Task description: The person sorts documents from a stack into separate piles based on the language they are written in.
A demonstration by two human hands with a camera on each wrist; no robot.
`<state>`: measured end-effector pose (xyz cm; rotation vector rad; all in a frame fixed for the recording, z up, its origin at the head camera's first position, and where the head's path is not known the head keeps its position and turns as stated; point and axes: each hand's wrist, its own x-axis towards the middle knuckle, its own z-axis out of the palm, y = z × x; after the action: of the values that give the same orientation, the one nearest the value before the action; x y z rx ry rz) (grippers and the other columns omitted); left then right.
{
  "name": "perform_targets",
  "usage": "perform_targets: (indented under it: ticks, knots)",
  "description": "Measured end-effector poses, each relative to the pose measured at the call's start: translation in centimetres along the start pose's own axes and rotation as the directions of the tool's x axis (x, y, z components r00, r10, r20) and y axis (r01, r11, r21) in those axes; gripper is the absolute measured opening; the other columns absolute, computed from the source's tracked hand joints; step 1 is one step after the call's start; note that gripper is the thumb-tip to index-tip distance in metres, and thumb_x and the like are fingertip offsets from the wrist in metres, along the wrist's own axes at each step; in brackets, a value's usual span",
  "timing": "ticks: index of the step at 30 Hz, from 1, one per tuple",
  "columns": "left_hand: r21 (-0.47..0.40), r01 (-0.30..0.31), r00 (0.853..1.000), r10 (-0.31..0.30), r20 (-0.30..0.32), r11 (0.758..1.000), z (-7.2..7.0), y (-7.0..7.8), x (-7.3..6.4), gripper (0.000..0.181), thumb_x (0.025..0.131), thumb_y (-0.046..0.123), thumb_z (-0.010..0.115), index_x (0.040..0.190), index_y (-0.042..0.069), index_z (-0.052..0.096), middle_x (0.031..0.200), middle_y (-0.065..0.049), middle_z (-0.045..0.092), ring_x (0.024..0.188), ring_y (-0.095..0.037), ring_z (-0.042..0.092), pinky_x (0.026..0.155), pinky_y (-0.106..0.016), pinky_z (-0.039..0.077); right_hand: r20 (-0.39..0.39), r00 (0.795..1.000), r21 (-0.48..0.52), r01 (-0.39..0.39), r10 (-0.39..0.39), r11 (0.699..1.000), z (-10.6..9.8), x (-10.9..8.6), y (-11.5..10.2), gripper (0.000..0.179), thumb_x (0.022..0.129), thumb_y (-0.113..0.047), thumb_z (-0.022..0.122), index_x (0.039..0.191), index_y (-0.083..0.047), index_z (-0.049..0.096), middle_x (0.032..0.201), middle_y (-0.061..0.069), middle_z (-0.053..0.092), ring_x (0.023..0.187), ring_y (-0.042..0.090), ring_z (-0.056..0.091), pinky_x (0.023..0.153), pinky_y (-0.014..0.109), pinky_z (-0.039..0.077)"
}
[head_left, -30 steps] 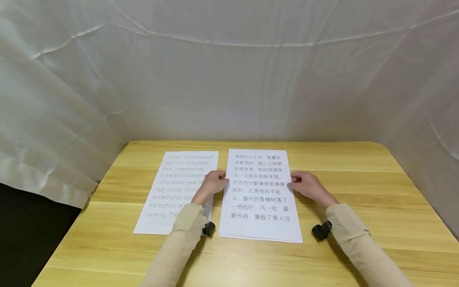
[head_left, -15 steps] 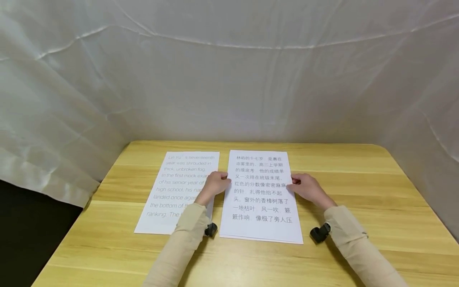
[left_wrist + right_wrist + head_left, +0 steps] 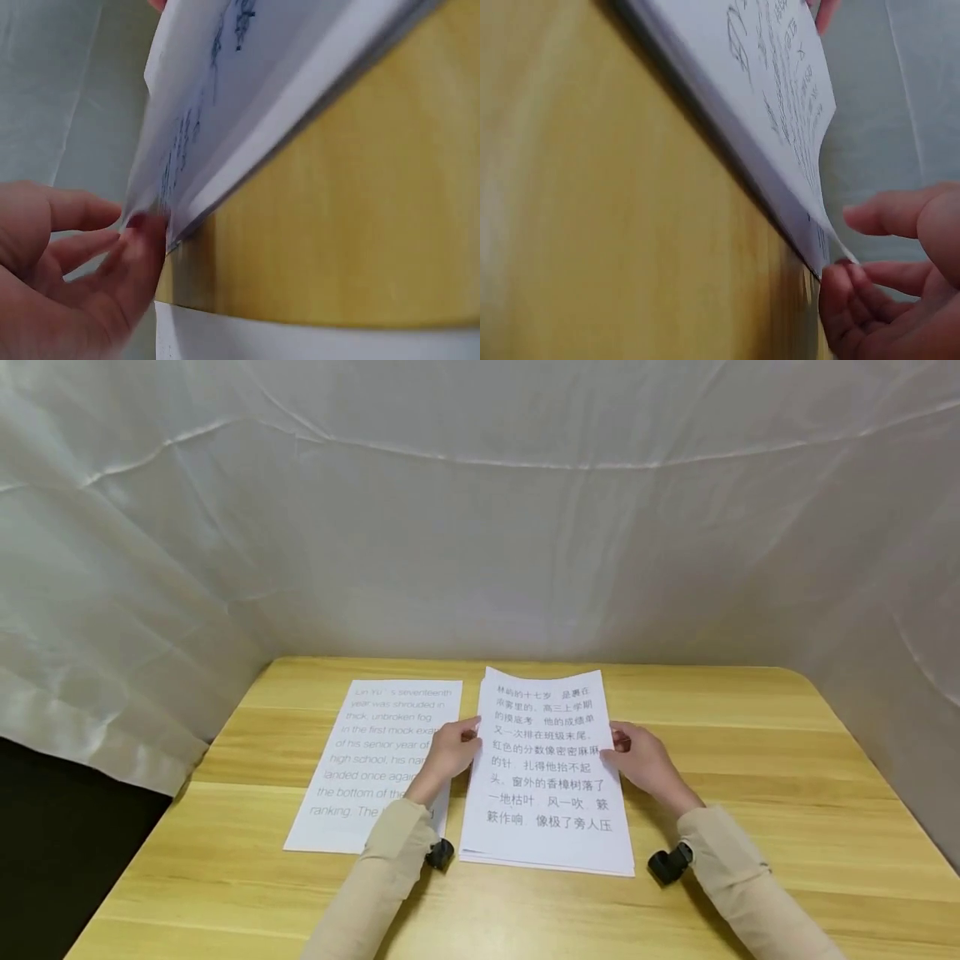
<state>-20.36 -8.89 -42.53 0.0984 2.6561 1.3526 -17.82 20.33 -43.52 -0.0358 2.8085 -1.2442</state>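
A sheet of paper (image 3: 543, 846) printed with Chinese text lies on top of a small stack of paper (image 3: 525, 862), mid-table in the head view. Its far edge curves up off the sheets beneath. My left hand (image 3: 450, 752) pinches its left edge; in the left wrist view the fingertips (image 3: 146, 229) are at the paper's rim. On the opposite side, my right hand (image 3: 643, 758) pinches the right edge, which stands raised from the stack in the right wrist view. Left of the stack lies an English-text sheet (image 3: 330, 827), partly covered by my left hand and sleeve.
The wooden table (image 3: 765, 760) carries the papers and runs back to a pale hanging cloth (image 3: 480, 543). Cloth also hangs at both sides. A dark area (image 3: 52, 852) lies beyond the table's left edge. Each wrist wears a small black camera (image 3: 670, 863).
The top Chinese-text sheet has risen from the stack, its far edge now bowed and its outline offset from the sheets below. Both hands stay at its sides.
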Motion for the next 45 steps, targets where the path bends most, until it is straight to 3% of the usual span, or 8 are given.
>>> perform_targets:
  ticks: [5,9,14,20,27,35,45]
  knots:
    - [-0.004,-0.007,1.000,0.007,-0.008,1.000,-0.1,0.2,0.0,0.047,0.087,-0.004,0.061,0.134,-0.002,0.055,0.092,-0.009,0.061,0.084,-0.019,0.056,0.073,-0.029,0.049,-0.054,0.998,0.103,-0.030,0.035,0.994,0.0,-0.1,-0.3,0.051,0.090,0.001,0.058,0.137,0.013,0.042,0.106,0.022,0.057,0.087,0.026,0.052,0.068,0.025,0.044]
    - [-0.049,0.017,1.000,-0.018,-0.020,0.999,-0.1,0.1,0.0,0.047,0.087,-0.006,0.061,0.133,-0.001,0.055,0.092,-0.009,0.061,0.082,-0.018,0.057,0.071,-0.027,0.051,-0.069,0.995,0.183,-0.059,0.073,0.981,-0.2,-0.2,-0.4,0.051,0.091,0.001,0.056,0.138,0.011,0.042,0.107,0.022,0.056,0.090,0.027,0.053,0.065,0.022,0.045]
    - [-0.147,0.054,0.997,-0.061,-0.042,0.988,-0.3,-0.3,0.0,0.048,0.088,-0.006,0.060,0.135,0.002,0.055,0.095,-0.010,0.059,0.077,-0.017,0.057,0.064,-0.026,0.053,-0.028,0.992,0.249,-0.116,0.127,0.962,-0.5,-0.2,-0.1,0.054,0.094,-0.003,0.056,0.143,0.007,0.038,0.112,0.023,0.054,0.092,0.028,0.056,0.068,0.024,0.050]
    - [-0.171,0.069,0.996,-0.078,-0.050,0.983,-0.5,-0.4,-0.1,0.049,0.088,-0.005,0.061,0.135,0.005,0.056,0.096,-0.010,0.060,0.081,-0.017,0.058,0.066,-0.025,0.054,0.000,0.990,0.313,-0.136,0.143,0.940,-0.8,-0.4,0.2,0.055,0.094,-0.004,0.058,0.144,0.005,0.038,0.113,0.023,0.054,0.082,0.022,0.058,0.064,0.025,0.052]
    - [-0.240,0.103,0.994,-0.111,-0.018,0.965,-0.4,-0.1,-0.5,0.049,0.090,-0.004,0.060,0.137,0.009,0.055,0.097,-0.009,0.059,0.083,-0.018,0.057,0.070,-0.026,0.055,0.029,0.989,0.388,-0.148,0.148,0.910,-1.5,-0.7,0.6,0.056,0.094,-0.002,0.058,0.146,0.003,0.037,0.113,0.022,0.055,0.077,0.016,0.057,0.064,0.025,0.052]
    - [-0.271,0.091,0.995,-0.098,-0.010,0.958,0.2,0.5,-0.5,0.047,0.091,-0.003,0.060,0.136,0.008,0.056,0.095,-0.009,0.059,0.077,-0.016,0.056,0.066,-0.025,0.053,0.073,0.988,0.387,-0.153,0.136,0.909,-2.8,-0.5,1.5,0.060,0.095,-0.007,0.060,0.148,0.001,0.034,0.117,0.024,0.055,0.081,0.015,0.058,0.066,0.027,0.054]
    - [-0.323,0.108,0.994,-0.103,0.033,0.940,2.2,1.8,-0.3,0.048,0.091,-0.002,0.060,0.138,0.010,0.054,0.098,-0.010,0.057,0.079,-0.016,0.058,0.069,-0.026,0.054,0.111,0.980,0.390,-0.197,0.166,0.899,-5.3,-0.9,3.1,0.065,0.095,-0.013,0.063,0.151,-0.005,0.031,0.124,0.024,0.052,0.084,0.011,0.060,0.071,0.027,0.054]
